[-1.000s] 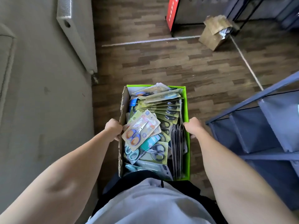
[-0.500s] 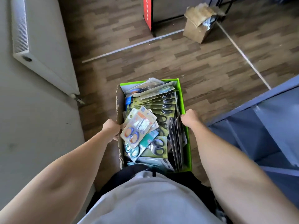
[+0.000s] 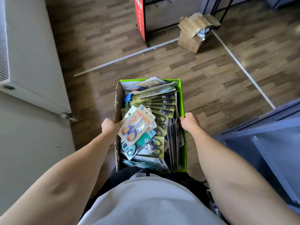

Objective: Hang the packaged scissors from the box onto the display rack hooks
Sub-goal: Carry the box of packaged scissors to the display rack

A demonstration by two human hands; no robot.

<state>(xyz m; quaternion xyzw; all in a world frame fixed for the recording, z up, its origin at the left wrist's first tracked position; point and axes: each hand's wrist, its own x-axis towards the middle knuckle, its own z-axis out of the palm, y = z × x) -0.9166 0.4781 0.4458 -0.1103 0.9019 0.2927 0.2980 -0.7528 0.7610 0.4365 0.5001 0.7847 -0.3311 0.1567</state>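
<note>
Fingers of the left hand [image 3: 110, 127] curl over the torn brown cardboard edge of the green-walled rectangular cardboard box [image 3: 182, 101], and those of the right hand [image 3: 189, 121] wrap over its opposite green wall, so both hands grip the box, which is held above the wood-pattern floor [image 3: 162, 62] in front of the person's grey shirt [image 3: 146, 200].

The box is full of flat carded scissors packs: a top pack with orange-and-blue handled scissors [image 3: 135, 125] lies tilted near the left hand, a teal-handled pair [image 3: 129, 148] and a black-handled pair [image 3: 154, 146] lie below it, a fan of olive-green cards [image 3: 160, 103] fills the far end, and dark packs [image 3: 174, 140] stand on edge along the right wall. Print on the cards is too small to read.

Ahead stands a black metal display rack with a red side panel [image 3: 140, 17] bearing white characters, not legible. An open brown cardboard carton [image 3: 193, 33] sits beside it. A white wall radiator [image 3: 32, 62] is to the left and blue shelving [image 3: 267, 143] to the right.
</note>
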